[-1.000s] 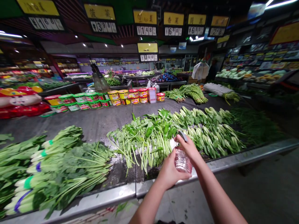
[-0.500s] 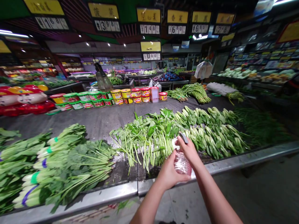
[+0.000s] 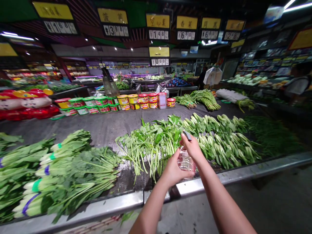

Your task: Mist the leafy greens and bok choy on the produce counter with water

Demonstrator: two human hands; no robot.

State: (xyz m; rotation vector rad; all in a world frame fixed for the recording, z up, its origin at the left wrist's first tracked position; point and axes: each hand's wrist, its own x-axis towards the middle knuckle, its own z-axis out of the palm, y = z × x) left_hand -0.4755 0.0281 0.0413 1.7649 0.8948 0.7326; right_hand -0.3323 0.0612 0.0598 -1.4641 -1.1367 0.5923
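A clear, pinkish ribbed plastic bottle (image 3: 185, 161) with a dark grey top piece (image 3: 187, 135), looking like a spray bottle, is held over the front of the vegetable counter. My left hand (image 3: 171, 171) is closed around its lower body from the left. At the top, my right hand (image 3: 194, 149) grips the neck, its fingers wrapped below the grey piece and partly hidden. Loose water spinach (image 3: 156, 143) lies just beyond and left of the bottle. To the right are rows of small bok choy (image 3: 221, 148).
A metal rim (image 3: 117, 204) edges the counter. Bundled leafy greens (image 3: 48, 169) fill the left side. Stacked tins (image 3: 124, 103) and red mushroom-shaped figures (image 3: 26, 104) line the back. Price signs (image 3: 158, 27) hang overhead. A person (image 3: 298, 83) stands at far right.
Both hands and the bottle have moved slightly left and up, nearer the water spinach. The grip looks the same. A person has come into view at the right edge.
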